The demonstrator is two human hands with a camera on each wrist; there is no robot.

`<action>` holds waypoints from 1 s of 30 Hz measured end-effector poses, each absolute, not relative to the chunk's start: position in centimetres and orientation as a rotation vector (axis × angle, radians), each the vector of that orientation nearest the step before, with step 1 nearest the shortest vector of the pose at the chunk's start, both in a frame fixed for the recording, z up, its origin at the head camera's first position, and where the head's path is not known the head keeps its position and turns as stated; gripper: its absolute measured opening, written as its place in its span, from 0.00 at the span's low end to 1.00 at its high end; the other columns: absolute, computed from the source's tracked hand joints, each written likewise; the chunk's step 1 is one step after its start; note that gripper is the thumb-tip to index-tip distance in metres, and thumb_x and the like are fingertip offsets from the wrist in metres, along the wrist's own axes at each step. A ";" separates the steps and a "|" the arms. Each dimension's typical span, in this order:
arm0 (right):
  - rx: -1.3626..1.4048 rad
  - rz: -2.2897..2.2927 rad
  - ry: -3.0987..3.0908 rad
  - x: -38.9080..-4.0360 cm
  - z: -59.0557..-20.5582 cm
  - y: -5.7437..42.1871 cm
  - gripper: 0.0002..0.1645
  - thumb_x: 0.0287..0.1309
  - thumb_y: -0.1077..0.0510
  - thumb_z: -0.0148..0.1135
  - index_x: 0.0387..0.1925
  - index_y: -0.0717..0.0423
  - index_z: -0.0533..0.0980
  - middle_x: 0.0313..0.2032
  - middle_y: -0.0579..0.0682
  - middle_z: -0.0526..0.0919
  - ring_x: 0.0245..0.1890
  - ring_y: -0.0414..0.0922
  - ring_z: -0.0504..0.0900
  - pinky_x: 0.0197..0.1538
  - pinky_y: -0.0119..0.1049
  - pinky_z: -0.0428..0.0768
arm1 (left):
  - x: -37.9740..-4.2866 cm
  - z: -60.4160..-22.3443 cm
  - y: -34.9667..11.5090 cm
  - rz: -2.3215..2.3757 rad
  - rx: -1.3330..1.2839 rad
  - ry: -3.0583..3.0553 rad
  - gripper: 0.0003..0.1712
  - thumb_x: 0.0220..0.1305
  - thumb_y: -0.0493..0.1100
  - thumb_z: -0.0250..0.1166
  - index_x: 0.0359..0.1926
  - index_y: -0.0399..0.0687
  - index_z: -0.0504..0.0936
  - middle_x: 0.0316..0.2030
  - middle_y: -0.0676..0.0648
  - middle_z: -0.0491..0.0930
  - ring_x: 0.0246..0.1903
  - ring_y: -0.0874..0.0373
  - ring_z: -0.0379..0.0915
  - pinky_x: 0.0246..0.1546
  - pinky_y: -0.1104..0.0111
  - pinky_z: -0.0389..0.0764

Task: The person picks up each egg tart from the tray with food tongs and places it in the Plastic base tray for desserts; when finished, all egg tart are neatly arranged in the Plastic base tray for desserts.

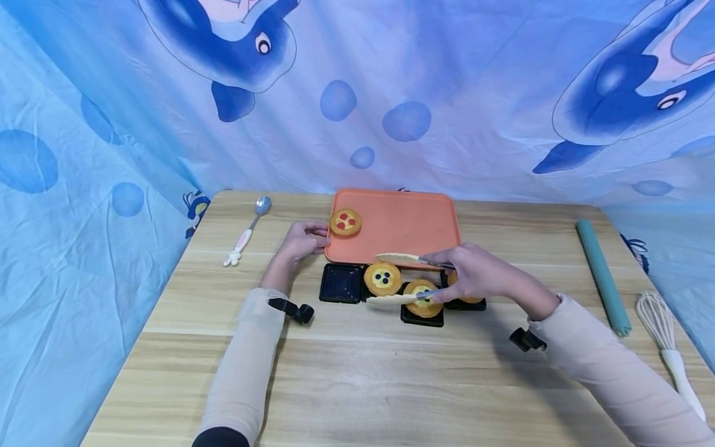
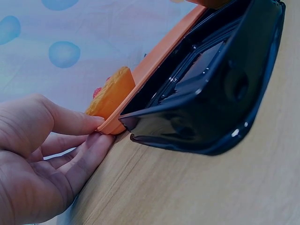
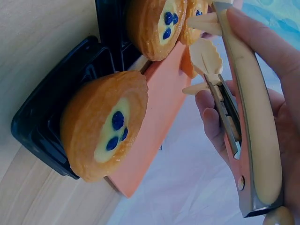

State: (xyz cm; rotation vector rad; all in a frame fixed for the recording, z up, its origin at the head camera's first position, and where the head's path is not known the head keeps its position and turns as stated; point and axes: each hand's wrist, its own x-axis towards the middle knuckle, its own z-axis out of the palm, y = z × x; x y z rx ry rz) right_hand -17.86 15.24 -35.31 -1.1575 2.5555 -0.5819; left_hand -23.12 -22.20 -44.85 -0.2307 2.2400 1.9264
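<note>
My left hand (image 1: 304,241) pinches the left rim of an orange tray (image 1: 408,226), thumb on top and fingers beneath. A tart with red pieces (image 1: 346,222) sits on the tray close to that thumb. My right hand (image 1: 475,270) grips a pair of tongs (image 3: 258,122), its cream-coloured tips (image 1: 393,256) spread apart. These tips hover above a blueberry-topped tart (image 1: 382,277) and a second such tart (image 1: 418,310). A third blueberry tart (image 3: 98,108) rests in its black mould (image 3: 42,122), partly covered by my right hand in the head view.
An empty black mould (image 1: 341,284) stands left of the tarts, in front of the tray. A spoon with a rabbit handle (image 1: 246,234) lies at the left. Over on the right are a teal rolled mat (image 1: 603,279) and a whisk (image 1: 667,341). A patterned blue curtain (image 1: 380,74) hangs behind the table.
</note>
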 end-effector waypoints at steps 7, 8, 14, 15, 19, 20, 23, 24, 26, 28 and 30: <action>-1.104 -0.636 2.552 -17.4 -34.9 15.4 0.56 0.42 0.37 0.79 0.68 0.59 0.70 0.60 0.56 0.78 0.17 0.37 0.60 0.32 0.38 0.72 | -23.0 -44.9 -22.1 1.938 -0.214 2.231 0.24 0.61 0.25 0.62 0.60 0.30 0.75 0.49 0.35 0.77 0.38 0.54 0.80 0.36 0.68 0.86; -1.093 -0.637 2.556 -17.4 -34.9 15.5 0.55 0.42 0.37 0.79 0.68 0.58 0.69 0.60 0.56 0.78 0.16 0.36 0.59 0.33 0.38 0.72 | -23.0 -44.9 -22.1 1.939 -0.214 2.229 0.24 0.61 0.25 0.62 0.60 0.29 0.75 0.49 0.35 0.77 0.38 0.54 0.80 0.36 0.68 0.86; -1.054 -0.640 2.605 -17.6 -34.3 15.8 0.55 0.42 0.40 0.80 0.69 0.57 0.69 0.55 0.55 0.81 0.20 0.37 0.64 0.30 0.37 0.71 | -22.8 -44.7 -22.0 1.930 -0.217 2.235 0.25 0.62 0.25 0.63 0.60 0.29 0.74 0.49 0.35 0.76 0.38 0.53 0.80 0.37 0.67 0.86; -1.046 -0.642 2.613 -17.7 -34.1 15.9 0.55 0.42 0.40 0.81 0.69 0.57 0.69 0.51 0.53 0.83 0.22 0.38 0.65 0.29 0.37 0.71 | -22.8 -44.7 -22.0 1.932 -0.220 2.233 0.24 0.62 0.25 0.63 0.60 0.30 0.74 0.49 0.35 0.76 0.38 0.53 0.80 0.37 0.67 0.86; -1.015 -0.672 2.620 -18.1 -33.7 15.9 0.55 0.41 0.41 0.81 0.70 0.56 0.68 0.27 0.44 0.74 0.18 0.39 0.61 0.23 0.35 0.65 | -22.9 -44.9 -22.1 1.930 -0.223 2.234 0.24 0.61 0.25 0.63 0.60 0.30 0.75 0.48 0.36 0.76 0.37 0.53 0.80 0.37 0.67 0.86; -1.009 -0.682 2.620 -18.2 -33.6 15.8 0.55 0.42 0.40 0.81 0.70 0.55 0.68 0.23 0.44 0.69 0.18 0.39 0.59 0.23 0.35 0.64 | -22.9 -45.0 -22.1 1.932 -0.226 2.233 0.24 0.61 0.25 0.63 0.59 0.30 0.75 0.48 0.36 0.76 0.36 0.53 0.80 0.36 0.67 0.86; -1.013 -0.717 2.627 -18.8 -33.6 15.5 0.57 0.41 0.38 0.80 0.70 0.56 0.68 0.20 0.43 0.66 0.16 0.38 0.59 0.23 0.35 0.63 | -22.8 -45.2 -22.2 1.925 -0.223 2.240 0.24 0.60 0.25 0.64 0.59 0.30 0.76 0.47 0.37 0.76 0.35 0.55 0.80 0.35 0.68 0.86; -1.022 -0.725 2.637 -19.1 -33.6 15.4 0.57 0.41 0.37 0.80 0.70 0.56 0.68 0.22 0.43 0.71 0.17 0.37 0.62 0.24 0.34 0.66 | -22.8 -45.2 -22.2 1.925 -0.222 2.239 0.24 0.60 0.25 0.64 0.59 0.30 0.76 0.47 0.37 0.76 0.35 0.55 0.80 0.35 0.68 0.86; -1.053 -0.745 2.650 -19.7 -33.5 15.0 0.57 0.41 0.36 0.79 0.69 0.58 0.68 0.27 0.46 0.77 0.21 0.39 0.69 0.26 0.36 0.69 | -22.8 -45.1 -22.2 1.927 -0.223 2.241 0.24 0.60 0.25 0.64 0.59 0.30 0.76 0.47 0.37 0.77 0.35 0.55 0.80 0.35 0.68 0.86; -1.087 -0.770 2.650 -20.5 -33.6 14.6 0.56 0.43 0.36 0.79 0.69 0.59 0.68 0.38 0.52 0.83 0.26 0.43 0.74 0.29 0.38 0.73 | -22.8 -45.0 -22.2 1.929 -0.220 2.243 0.24 0.60 0.25 0.64 0.59 0.30 0.76 0.47 0.37 0.77 0.35 0.55 0.80 0.35 0.68 0.86; -1.119 -0.806 2.637 -21.4 -33.6 14.1 0.55 0.46 0.38 0.78 0.69 0.60 0.68 0.47 0.57 0.83 0.33 0.45 0.78 0.33 0.40 0.76 | -22.9 -44.8 -22.1 1.928 -0.221 2.246 0.24 0.60 0.25 0.64 0.59 0.30 0.75 0.48 0.37 0.77 0.35 0.55 0.80 0.35 0.68 0.86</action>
